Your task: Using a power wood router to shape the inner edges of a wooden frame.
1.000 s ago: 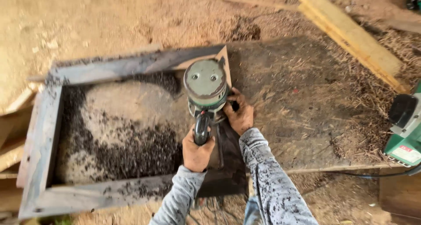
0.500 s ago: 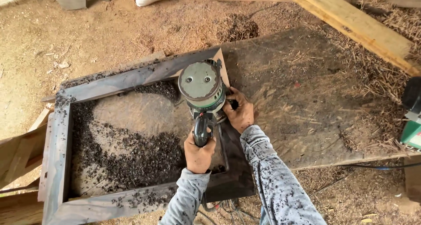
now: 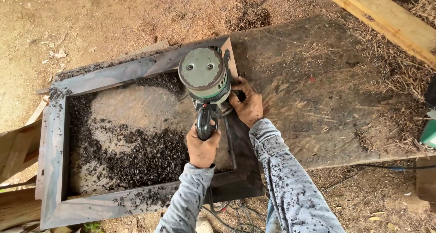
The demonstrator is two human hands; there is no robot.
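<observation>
My left hand (image 3: 201,147) grips the black rear handle of a green and grey hand-held power router (image 3: 204,78). My right hand (image 3: 247,105) holds the side knob of the same tool. The router rests on the right rail of a dark grey wooden frame (image 3: 56,142), near its upper right corner. The frame lies flat on a worn wooden board (image 3: 318,88). Dark wood shavings (image 3: 136,158) fill much of the space inside the frame and speckle both my sleeves.
A pale wooden plank (image 3: 386,17) crosses the upper right corner. Part of another green power tool (image 3: 428,128) shows at the right edge. Cables (image 3: 227,210) lie on the sawdust-covered ground near my legs. Scrap wood pieces (image 3: 18,151) sit at the left.
The view has shifted, so the frame and router sit lower and more to the right. Both hands keep their hold on the router at the frame's right rail.
</observation>
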